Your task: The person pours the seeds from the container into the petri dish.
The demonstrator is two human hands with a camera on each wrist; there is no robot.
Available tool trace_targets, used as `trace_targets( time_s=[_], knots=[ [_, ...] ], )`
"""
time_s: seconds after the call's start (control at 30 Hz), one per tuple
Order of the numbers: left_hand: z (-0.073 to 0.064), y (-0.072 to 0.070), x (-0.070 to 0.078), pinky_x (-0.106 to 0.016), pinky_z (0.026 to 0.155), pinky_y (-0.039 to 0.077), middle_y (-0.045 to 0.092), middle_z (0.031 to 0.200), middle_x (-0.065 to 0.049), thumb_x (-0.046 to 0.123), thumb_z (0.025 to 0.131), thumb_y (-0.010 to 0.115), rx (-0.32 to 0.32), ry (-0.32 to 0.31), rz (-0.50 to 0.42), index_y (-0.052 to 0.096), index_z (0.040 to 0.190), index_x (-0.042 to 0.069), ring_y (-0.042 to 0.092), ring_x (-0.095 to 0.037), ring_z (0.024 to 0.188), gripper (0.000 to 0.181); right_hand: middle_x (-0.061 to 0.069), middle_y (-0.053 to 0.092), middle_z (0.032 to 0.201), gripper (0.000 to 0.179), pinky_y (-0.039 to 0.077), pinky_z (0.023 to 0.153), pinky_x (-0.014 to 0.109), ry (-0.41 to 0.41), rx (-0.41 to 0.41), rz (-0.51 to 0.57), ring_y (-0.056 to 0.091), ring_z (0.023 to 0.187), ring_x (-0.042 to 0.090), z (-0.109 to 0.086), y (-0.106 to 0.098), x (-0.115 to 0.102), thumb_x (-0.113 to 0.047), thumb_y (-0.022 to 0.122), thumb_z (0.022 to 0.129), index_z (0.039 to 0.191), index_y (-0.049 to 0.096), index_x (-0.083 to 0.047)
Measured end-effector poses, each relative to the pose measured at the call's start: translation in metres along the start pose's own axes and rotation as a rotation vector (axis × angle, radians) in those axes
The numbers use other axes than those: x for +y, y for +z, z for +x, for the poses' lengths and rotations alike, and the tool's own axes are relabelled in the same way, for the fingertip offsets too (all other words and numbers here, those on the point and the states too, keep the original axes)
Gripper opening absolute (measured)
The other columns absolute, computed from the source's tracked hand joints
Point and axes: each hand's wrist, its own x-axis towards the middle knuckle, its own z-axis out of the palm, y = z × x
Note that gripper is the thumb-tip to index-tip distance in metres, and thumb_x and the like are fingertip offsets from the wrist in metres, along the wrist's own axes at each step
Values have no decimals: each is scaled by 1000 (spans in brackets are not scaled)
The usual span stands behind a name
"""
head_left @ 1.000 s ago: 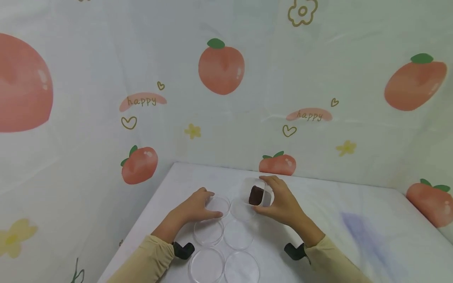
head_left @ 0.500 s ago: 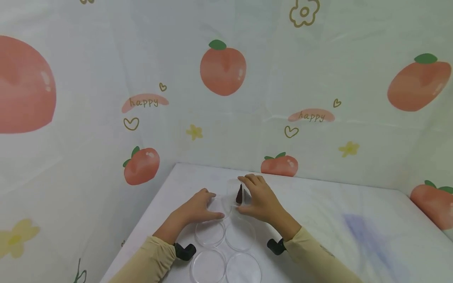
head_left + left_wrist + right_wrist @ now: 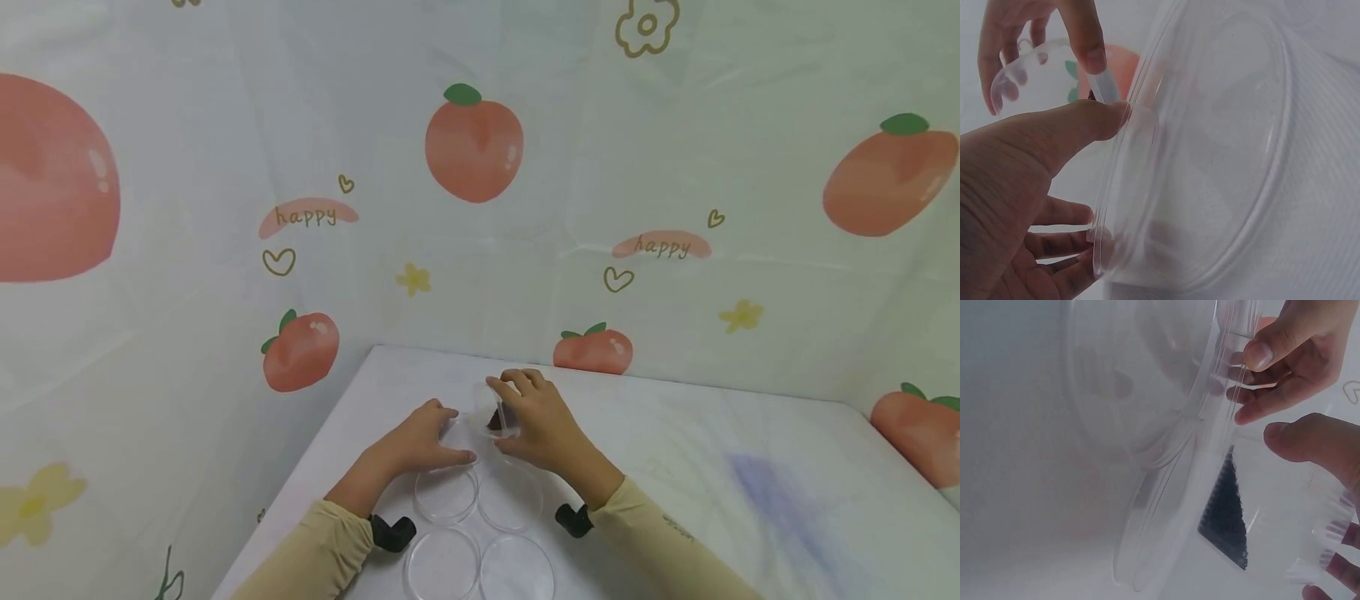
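My left hand (image 3: 420, 442) holds the rim of a clear round plastic container (image 3: 1222, 150) between thumb and fingers, at the back left of the group of containers. Close to its right, my right hand (image 3: 543, 425) grips a clear plastic cup (image 3: 1285, 512), fingers round its side. The cup is tilted toward the left hand, above the table. Inside it sits a dark brown, rough-edged mass (image 3: 1229, 515), which the fingers partly hide in the head view. What the mass is made of I cannot tell.
Several more clear round containers stand in two columns nearer the front, among them a left one (image 3: 446, 521) and a right one (image 3: 517, 537). They stand on a white-covered table (image 3: 675, 467). A patterned cloth wall (image 3: 480, 250) rises behind.
My right hand has moved left with the cup and turned it, so the dark mass now shows as a narrower shape. The left hand has stayed in place on its container.
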Motion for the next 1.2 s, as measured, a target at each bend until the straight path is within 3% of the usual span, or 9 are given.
trace_targets(
  time_s=[0.2,0.5,1.07,1.2],
  knots=[
    [-3,-2,2,-51,100,56,60,115,-13,42,83,89,4,-7,-12,60,141,-10,60,-25,106,83,6,62,138,90,57,101,51,-40,-14,-55,58,130,32,4,1,-7,-33,100,68,148,60,-19],
    [-2,1,-3,-55,102,55,61,118,-16,42,82,89,11,10,-49,60,141,-11,62,-31,113,84,7,61,139,94,57,100,50,-102,-13,-119,58,128,31,6,-5,-17,-30,102,65,148,59,-19],
    [1,4,-5,-54,104,55,61,115,-13,42,82,90,26,21,-34,62,139,-10,62,-27,111,82,9,60,141,94,55,104,51,-68,-38,-112,56,131,32,4,-11,-21,-28,102,67,149,58,-18],
    [1,5,-5,-54,104,55,61,114,-13,41,82,90,29,18,-31,62,139,-10,63,-28,111,82,11,60,140,95,58,99,52,-38,-20,-90,58,130,33,3,-12,-18,-29,102,66,149,57,-16]
  ],
)
